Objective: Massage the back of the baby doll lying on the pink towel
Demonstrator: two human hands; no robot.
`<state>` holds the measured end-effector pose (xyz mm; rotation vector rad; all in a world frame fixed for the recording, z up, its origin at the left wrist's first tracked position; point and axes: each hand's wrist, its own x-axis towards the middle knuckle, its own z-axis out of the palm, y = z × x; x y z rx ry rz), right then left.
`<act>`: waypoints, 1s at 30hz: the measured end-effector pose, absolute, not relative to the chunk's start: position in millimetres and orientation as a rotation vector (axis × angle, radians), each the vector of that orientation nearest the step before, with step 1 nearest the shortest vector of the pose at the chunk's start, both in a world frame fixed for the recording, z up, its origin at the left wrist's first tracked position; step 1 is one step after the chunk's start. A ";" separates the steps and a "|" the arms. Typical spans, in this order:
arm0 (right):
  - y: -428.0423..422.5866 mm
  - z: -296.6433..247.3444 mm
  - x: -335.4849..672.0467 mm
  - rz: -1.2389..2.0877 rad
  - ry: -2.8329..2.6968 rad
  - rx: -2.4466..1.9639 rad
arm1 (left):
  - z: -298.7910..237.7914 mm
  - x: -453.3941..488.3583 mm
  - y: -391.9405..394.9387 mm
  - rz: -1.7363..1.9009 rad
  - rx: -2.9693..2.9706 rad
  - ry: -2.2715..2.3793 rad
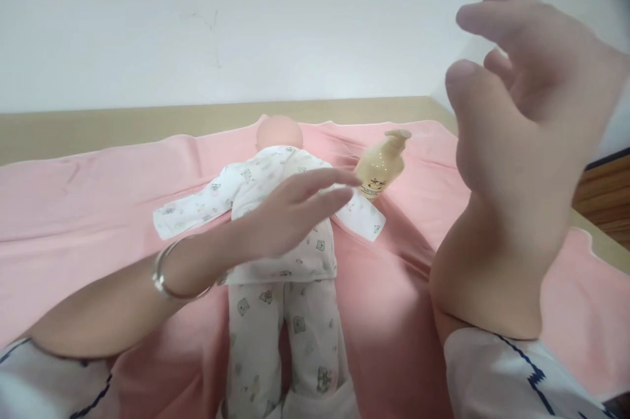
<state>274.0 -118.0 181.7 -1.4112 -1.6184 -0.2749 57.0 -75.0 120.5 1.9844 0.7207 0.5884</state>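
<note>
A baby doll [283, 255] in white clothes printed with small animals lies stretched out in the middle. Its smooth round head [280, 132] points away from me, and both sleeves spread sideways. My left hand [302, 209], with a silver bangle on its wrist, is over the doll's upper body, fingers stretched out and holding nothing; whether it touches the cloth I cannot tell. Just past its fingertips a yellow pump bottle [380, 166] stands tilted beside the doll's right-hand sleeve. My right hand [526, 71] is raised at the right, its fingers loosely bent and apart, with nothing in them.
A wrinkled pink blanket [98, 196] covers the surface under the doll. Behind it runs a beige edge [98, 125] against a white wall [315, 25]. Brown wood [608, 202] shows at the far right.
</note>
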 end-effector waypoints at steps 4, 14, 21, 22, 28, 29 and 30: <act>-86.3 173.5 285.0 -0.227 -1.584 -1.528 | 131.0 97.1 -41.8 0.627 1.925 0.652; -54.6 148.1 280.3 0.164 -2.041 -1.778 | 138.5 136.3 -24.5 0.646 1.759 0.782; -53.1 160.7 278.4 0.388 -1.910 -1.984 | 142.3 131.2 -31.0 0.632 1.609 0.748; -52.5 163.2 277.6 0.411 -1.898 -2.005 | 142.9 125.7 -32.7 0.642 1.646 0.767; -46.5 170.7 275.8 0.502 -1.791 -2.129 | 139.8 67.3 -46.8 0.740 1.951 0.890; -45.3 171.1 277.1 0.551 -1.796 -2.122 | 140.0 57.5 -48.1 0.771 1.989 0.921; -44.3 171.6 278.5 0.603 -1.805 -2.113 | 141.2 49.0 -48.8 0.796 2.008 0.947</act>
